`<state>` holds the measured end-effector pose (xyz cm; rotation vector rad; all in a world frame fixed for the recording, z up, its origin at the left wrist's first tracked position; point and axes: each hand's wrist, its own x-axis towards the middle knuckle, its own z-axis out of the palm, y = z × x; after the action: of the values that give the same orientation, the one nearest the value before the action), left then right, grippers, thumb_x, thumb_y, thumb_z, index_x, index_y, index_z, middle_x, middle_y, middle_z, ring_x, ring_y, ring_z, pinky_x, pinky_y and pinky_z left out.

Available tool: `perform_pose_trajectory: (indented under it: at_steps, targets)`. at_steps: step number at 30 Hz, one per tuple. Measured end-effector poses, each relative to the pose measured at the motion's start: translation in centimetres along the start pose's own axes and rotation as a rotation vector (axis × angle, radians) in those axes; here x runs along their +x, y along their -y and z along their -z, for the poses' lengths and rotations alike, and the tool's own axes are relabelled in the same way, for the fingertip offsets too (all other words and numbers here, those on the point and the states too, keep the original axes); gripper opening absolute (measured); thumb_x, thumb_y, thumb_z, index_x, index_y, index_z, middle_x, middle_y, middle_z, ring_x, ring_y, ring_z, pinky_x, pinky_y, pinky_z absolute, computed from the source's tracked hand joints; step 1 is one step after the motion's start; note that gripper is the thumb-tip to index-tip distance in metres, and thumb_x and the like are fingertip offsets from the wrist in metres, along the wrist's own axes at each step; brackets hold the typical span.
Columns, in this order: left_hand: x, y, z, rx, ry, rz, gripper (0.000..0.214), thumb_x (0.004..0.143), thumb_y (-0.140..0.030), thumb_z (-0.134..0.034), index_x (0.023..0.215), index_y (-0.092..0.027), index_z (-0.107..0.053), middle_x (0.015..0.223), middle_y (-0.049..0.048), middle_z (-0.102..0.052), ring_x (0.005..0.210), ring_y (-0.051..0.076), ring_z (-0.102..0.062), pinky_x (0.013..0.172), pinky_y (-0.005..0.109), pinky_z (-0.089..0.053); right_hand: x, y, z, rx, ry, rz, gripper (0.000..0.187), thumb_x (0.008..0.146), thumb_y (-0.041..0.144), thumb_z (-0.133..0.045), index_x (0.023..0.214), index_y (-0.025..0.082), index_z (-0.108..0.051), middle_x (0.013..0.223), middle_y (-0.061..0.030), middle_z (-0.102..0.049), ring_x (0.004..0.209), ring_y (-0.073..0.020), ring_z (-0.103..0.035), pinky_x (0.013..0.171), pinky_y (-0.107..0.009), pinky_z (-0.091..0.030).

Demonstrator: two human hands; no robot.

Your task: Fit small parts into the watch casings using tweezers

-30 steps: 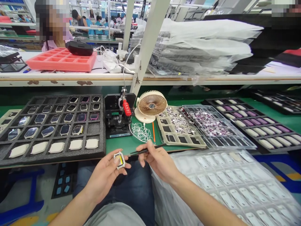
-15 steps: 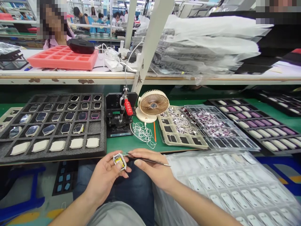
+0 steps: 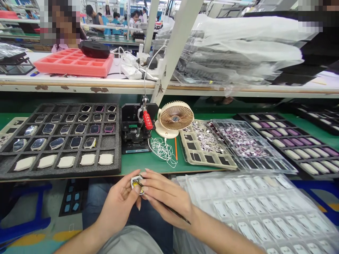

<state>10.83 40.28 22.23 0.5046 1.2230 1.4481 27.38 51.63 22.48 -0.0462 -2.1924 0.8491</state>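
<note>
Above my lap, my left hand (image 3: 120, 201) grips a small white smartwatch case (image 3: 133, 180) with its inside facing up and a yellow part showing. My right hand (image 3: 168, 195) is closed around dark tweezers (image 3: 173, 210); their back end sticks out below the palm. The tweezer tips reach into the case, and the right fingertips touch its edge, so part of the inside is hidden. In front to the left, a dark foam tray (image 3: 102, 144) holds several watch bodies and a row of white ones.
A black press fixture with a red handle (image 3: 147, 120) stands behind my hands, next to a small fan (image 3: 174, 118) and a tangled white cable (image 3: 161, 150). Trays of small parts (image 3: 193, 159) lie to the right. Plastic-covered white pieces (image 3: 246, 229) are at my right side.
My right hand has turned and come in over the watch case, bringing the tweezers from beside it into it. The tweezers now slant more steeply. The camera view has shifted slightly.
</note>
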Motion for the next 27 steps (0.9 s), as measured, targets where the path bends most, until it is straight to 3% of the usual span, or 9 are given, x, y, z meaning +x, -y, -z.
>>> perform_pose_trajectory:
  at_steps: [7,14,21,27]
  targets:
    - [-0.4,0.1,0.2,0.17,0.001,0.018,0.063,0.091,-0.053,-0.074,0.142,-0.017,-0.064,0.082,0.0041,-0.072,0.07,0.015,-0.061,0.069,0.027,-0.055,0.2,0.1,-0.3,0.02,0.013,0.012,0.045,0.096,-0.002,-0.064,0.137,0.015,-0.064,0.134,-0.014,-0.071,0.131,-0.026,-0.066,0.117,-0.051,-0.055]
    - [-0.2,0.5,0.4,0.212,0.001,0.021,0.061,0.092,-0.049,-0.073,0.143,-0.017,-0.063,0.082,0.0037,-0.071,0.07,0.015,-0.06,0.066,0.027,-0.053,-0.2,-0.4,-0.3,0.018,0.054,0.033,0.049,0.096,-0.003,-0.064,0.141,0.015,-0.062,0.136,-0.0144,-0.07,0.133,-0.0267,-0.064,0.119,-0.054,-0.052]
    - [0.2,-0.1,0.3,0.034,0.059,0.068,0.067,0.083,-0.052,-0.083,0.136,-0.014,-0.067,0.091,0.0087,-0.074,0.062,0.013,-0.058,0.058,0.026,-0.052,-1.0,-1.4,-0.4,-0.084,0.093,0.123,0.041,0.107,0.011,-0.058,0.147,0.017,-0.059,0.136,-0.0156,-0.071,0.139,-0.0283,-0.06,0.119,-0.058,-0.05]
    - [0.4,-0.3,0.7,-0.168,0.133,0.118,0.049,0.088,-0.038,-0.083,0.13,-0.016,-0.072,0.105,0.012,-0.074,0.074,0.016,-0.065,0.07,0.031,-0.056,-1.7,-1.7,-0.9,-0.003,-0.001,0.061,0.048,0.1,0.003,-0.064,0.145,0.019,-0.061,0.137,-0.0128,-0.071,0.13,-0.0276,-0.067,0.118,-0.059,-0.052]
